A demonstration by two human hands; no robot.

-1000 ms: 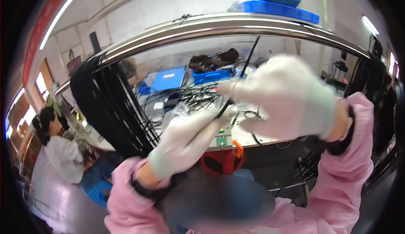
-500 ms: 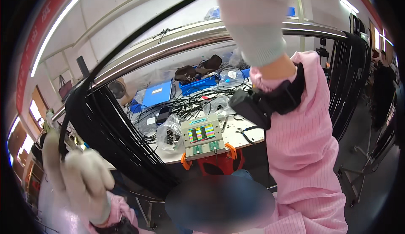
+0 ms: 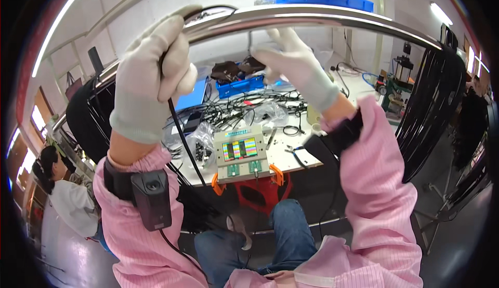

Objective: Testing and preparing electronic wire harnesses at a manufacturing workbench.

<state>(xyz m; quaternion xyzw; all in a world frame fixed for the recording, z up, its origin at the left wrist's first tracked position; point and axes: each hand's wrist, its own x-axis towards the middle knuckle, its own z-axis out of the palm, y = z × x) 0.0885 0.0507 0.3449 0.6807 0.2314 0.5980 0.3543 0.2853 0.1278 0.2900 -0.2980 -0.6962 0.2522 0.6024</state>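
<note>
My left hand [image 3: 156, 70], in a white glove, is closed around a black cable [image 3: 183, 137] at the metal rail [image 3: 322, 19]. The cable hangs below that hand, and its upper part loops over the rail. My right hand [image 3: 293, 62], also gloved, is below and behind the rail. Its fingers are apart, close to a short dark strand [image 3: 249, 41] that hangs there. Whether they touch it is hard to see. On the table beneath stands a beige tester [image 3: 240, 150] with a coloured screen, held by orange clamps [image 3: 277, 175].
Bundles of black cables hang at the left [image 3: 99, 116] and right [image 3: 434, 96] of the rail. Loose cables, plastic bags, a blue box [image 3: 239, 87] and pliers [image 3: 297, 157] lie on the table [image 3: 283, 155]. A red stool [image 3: 254, 192] is under it. Another person [image 3: 70, 199] is at the left.
My left hand has risen from the lower left to the rail with the cable. My right hand has come down from above the rail to below it. The cable now loops over the rail.
</note>
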